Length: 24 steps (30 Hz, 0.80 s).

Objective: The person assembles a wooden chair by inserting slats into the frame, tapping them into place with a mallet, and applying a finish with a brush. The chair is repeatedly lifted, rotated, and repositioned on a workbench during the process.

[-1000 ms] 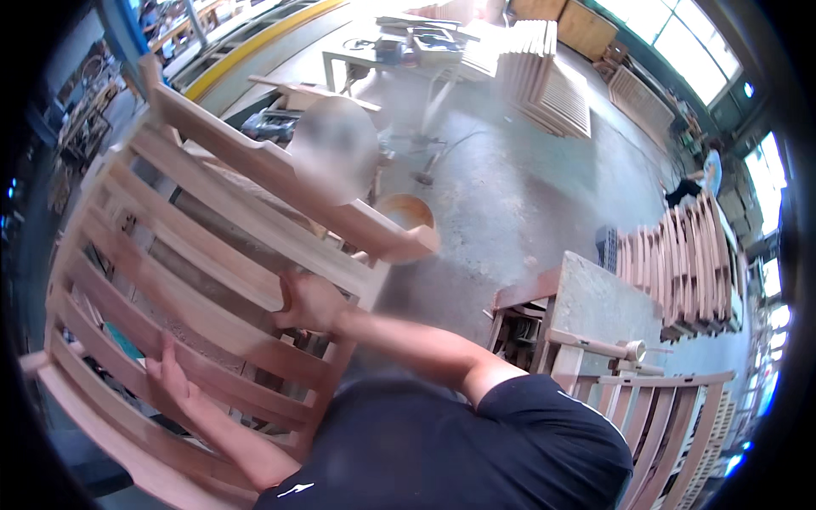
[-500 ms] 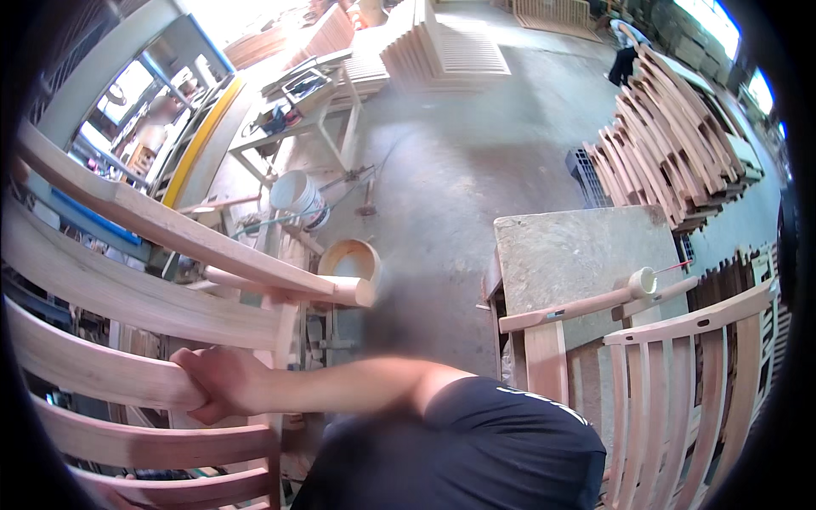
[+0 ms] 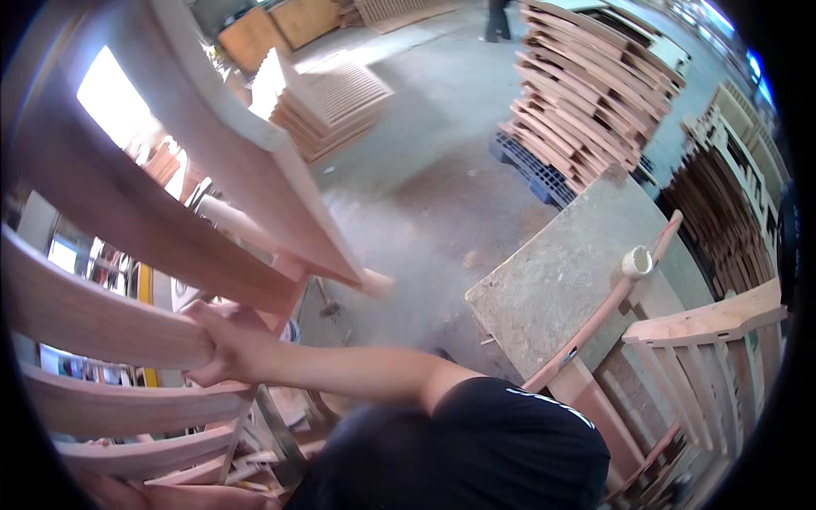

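Note:
A large slatted wooden panel [image 3: 110, 297], like a chair or bench back with curved slats, fills the left side, tilted. My right hand [image 3: 225, 344] reaches across from the right, its fingers wrapped round the end of a middle slat beside the upright rail. Above it, the panel's thick top rail [image 3: 246, 144] slants down to a rounded end [image 3: 376, 283]. At the lower left rim my left hand [image 3: 115, 491] is beside the lowest slat, its fingers hidden.
A worn-topped bench [image 3: 544, 272] at right carries a cream ring-shaped roll [image 3: 637, 262] and a wooden rail [image 3: 586, 327]. Another slatted panel [image 3: 705, 327] stands nearby. Behind are stacked wooden parts [image 3: 586, 85] on a blue pallet [image 3: 535, 170], slatted frames [image 3: 327, 98], and a person's legs [image 3: 497, 21].
My view has turned right. The panel's top rail now slants more steeply and looks larger. My right hand stays gripped on the slat; the left forearm shows more at the bottom.

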### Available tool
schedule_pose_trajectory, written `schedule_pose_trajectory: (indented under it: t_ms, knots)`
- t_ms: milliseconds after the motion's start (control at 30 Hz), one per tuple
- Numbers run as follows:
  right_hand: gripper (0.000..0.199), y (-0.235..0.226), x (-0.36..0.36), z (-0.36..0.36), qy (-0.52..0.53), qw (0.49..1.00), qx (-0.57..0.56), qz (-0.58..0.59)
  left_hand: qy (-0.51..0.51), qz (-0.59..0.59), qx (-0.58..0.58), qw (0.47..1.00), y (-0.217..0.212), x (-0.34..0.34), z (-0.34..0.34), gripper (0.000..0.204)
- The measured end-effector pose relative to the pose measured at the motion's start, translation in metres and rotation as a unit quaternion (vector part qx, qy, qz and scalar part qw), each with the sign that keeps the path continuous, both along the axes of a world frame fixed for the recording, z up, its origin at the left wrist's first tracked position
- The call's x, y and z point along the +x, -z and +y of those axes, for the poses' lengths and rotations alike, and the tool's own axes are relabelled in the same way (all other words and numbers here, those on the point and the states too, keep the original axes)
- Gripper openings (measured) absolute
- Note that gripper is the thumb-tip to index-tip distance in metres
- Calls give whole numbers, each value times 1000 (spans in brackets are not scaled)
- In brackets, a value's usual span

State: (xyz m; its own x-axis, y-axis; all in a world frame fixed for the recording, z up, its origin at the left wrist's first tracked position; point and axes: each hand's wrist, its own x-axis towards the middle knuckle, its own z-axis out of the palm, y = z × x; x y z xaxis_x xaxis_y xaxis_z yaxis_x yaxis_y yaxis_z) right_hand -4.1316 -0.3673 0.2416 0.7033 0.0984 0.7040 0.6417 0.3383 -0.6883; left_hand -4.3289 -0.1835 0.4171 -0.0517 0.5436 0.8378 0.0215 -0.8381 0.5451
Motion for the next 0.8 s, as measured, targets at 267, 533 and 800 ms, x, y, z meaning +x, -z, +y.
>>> schedule_pose_trajectory:
  t_ms: [267, 533, 800]
  knots:
    - [51, 64, 249, -97, 186, 972, 10, 144, 326, 47, -179, 927, 54, 376, -95, 82]
    - [56, 130, 475, -222, 361, 906, -33, 218, 549, 161, -296, 765, 174, 677, -159, 87]
    - [70, 227, 681, -315, 335, 836, -103, 423, 482, 262, -396, 737, 263, 954, -271, 80]
